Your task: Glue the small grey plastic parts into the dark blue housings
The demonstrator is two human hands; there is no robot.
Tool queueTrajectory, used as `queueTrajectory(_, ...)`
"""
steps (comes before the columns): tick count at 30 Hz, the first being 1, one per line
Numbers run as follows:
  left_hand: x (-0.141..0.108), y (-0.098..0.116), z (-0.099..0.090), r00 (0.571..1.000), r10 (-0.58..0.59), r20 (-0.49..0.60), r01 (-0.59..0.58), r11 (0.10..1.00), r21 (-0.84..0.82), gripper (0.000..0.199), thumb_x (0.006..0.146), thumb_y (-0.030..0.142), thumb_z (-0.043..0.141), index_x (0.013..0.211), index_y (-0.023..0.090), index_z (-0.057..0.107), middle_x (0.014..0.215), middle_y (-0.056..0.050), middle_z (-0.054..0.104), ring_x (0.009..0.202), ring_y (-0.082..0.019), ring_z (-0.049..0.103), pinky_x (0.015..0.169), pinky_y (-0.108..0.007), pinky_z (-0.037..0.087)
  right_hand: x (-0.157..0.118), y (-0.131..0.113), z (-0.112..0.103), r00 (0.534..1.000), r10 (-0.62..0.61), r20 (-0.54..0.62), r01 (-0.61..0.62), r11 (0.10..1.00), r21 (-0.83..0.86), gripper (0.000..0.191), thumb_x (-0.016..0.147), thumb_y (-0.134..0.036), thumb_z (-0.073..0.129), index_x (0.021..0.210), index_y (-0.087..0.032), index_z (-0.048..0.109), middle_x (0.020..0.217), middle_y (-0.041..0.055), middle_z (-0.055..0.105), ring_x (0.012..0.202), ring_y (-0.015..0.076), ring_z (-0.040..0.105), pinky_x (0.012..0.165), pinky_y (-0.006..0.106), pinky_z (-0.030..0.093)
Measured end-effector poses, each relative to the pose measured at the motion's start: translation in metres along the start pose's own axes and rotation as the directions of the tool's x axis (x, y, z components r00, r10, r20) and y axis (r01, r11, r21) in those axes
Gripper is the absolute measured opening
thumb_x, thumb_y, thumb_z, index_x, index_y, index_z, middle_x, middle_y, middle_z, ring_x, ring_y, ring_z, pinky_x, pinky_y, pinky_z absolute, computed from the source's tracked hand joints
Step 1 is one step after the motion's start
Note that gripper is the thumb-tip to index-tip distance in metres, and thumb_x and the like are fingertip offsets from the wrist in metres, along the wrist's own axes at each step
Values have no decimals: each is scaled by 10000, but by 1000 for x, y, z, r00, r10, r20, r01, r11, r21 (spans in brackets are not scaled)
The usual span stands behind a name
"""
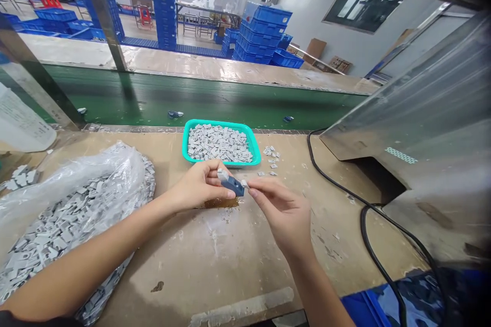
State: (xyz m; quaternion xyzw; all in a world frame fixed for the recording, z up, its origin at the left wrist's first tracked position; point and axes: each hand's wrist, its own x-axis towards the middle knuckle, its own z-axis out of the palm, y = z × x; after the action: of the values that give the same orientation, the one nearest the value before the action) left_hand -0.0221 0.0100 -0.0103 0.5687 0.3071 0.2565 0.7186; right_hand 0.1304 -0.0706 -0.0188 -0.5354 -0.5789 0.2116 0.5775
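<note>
**Small blue part held between two hands, just above the surface [215, 260].**

Head view: the left hand [197, 186] has its fingers [220, 185] closed narrowly on the small blue part [233, 186], with a pale clip [223, 175] at one end. The right hand [282, 214] pinches a small white piece [244, 184] against the other end, its fingers [255, 185] also narrow. Nearby: a teal tray [220, 123] of grey tabs [218, 143], loose grey tabs [271, 156], and a clear plastic bag [115, 163] of more tabs. A black cable [337, 185] lies to the right. The blue part looks light and stiff, best gripped along its body; the white piece looks small enough to slip from the fingertips.
</note>
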Motion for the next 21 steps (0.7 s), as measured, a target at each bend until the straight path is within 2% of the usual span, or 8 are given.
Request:
queueTrajectory(6, -1, -5, 0, 1000, 16, 10, -16, 999, -32, 252, 558, 113, 694, 668, 150, 471, 685, 17, 609, 652, -96, 575, 638, -239, 441, 1, 2, 5, 995, -84, 49, 87, 993, -76, 110, 740, -159, 591, 779, -228, 669, 754, 28, 636, 764, 187, 570, 714, 368, 471)
queueTrajectory(11, -2, -14, 7, 997, 53, -60, -66, 967, -244, 207, 579, 142, 693, 698, 142, 523, 716, 16, 620, 683, -83, 571, 694, -237, 442, 2, 4, 9, 986, -162, 44, 165, 983, -78, 129, 753, -149, 570, 800, -228, 660, 776, 34, 627, 791, 187, 571, 745, 381, 478)
queueTrajectory(13, -1, -16, 10, 992, 77, -96, -103, 948, -303, 203, 578, 137, 693, 714, 140, 543, 739, 13, 625, 703, -82, 571, 713, -233, 441, 1, 4, 10, 983, -171, 63, 176, 982, -76, 158, 766, -140, 553, 849, -230, 654, 820, 38, 622, 816, 184, 572, 749, 375, 486)
queueTrajectory(17, -1, -15, 11, 982, 102, -160, -149, 936, -319, 184, 590, 147, 688, 713, 139, 551, 698, 25, 600, 690, -79, 561, 685, -210, 437, -3, 5, 17, 972, -225, 72, 233, 962, -143, 232, 758, -125, 554, 953, -228, 629, 968, 51, 584, 934, 192, 542, 838, 390, 464)
queueTrajectory(21, 2, -13, 11, 974, 101, -203, -175, 907, -384, 140, 711, 165, 575, 849, 143, 560, 720, 16, 586, 668, -72, 553, 690, -207, 436, -7, 7, 32, 974, -173, 147, 199, 961, -191, 372, 772, -149, 519, 1127, -256, 540, 1141, 48, 499, 1046, 191, 478, 892, 380, 441)
